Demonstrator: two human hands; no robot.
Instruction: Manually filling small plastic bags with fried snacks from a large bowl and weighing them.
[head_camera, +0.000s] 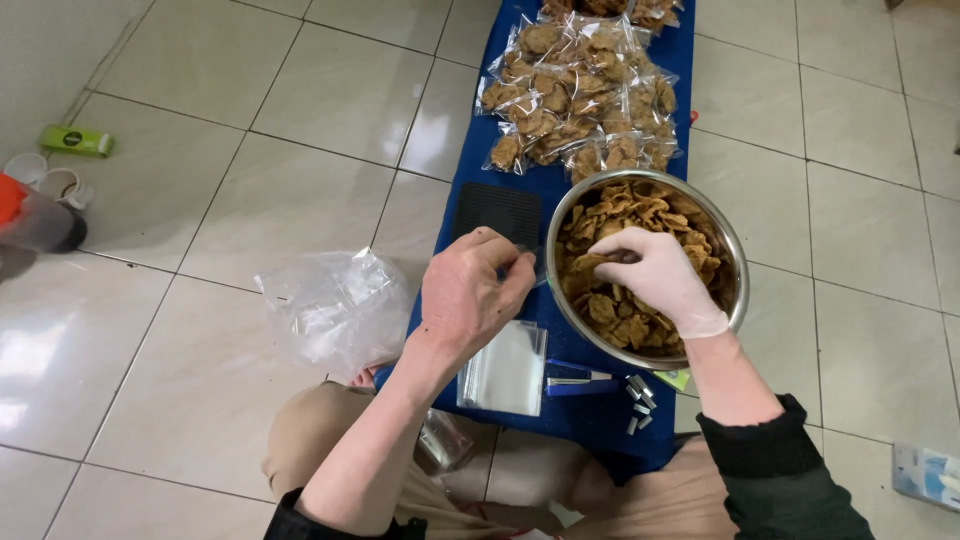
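My right hand (655, 275), in a thin white glove, reaches into a round metal bowl (735, 260) and closes on brown fried crackers (640, 205) that fill it. My bare left hand (470, 295) hovers just left of the bowl's rim and pinches a small clear plastic bag (527, 262) between its fingertips. Both work over a narrow blue-covered board (500, 190). A stack of flat clear bags (505, 368) lies under my left wrist.
Several filled cracker bags (585, 95) pile at the board's far end. A black scale (497, 212) sits beside the bowl. A blue stapler (580, 378) and staple strips (640, 400) lie near me. A crumpled plastic bag (335, 310) lies on the tiled floor.
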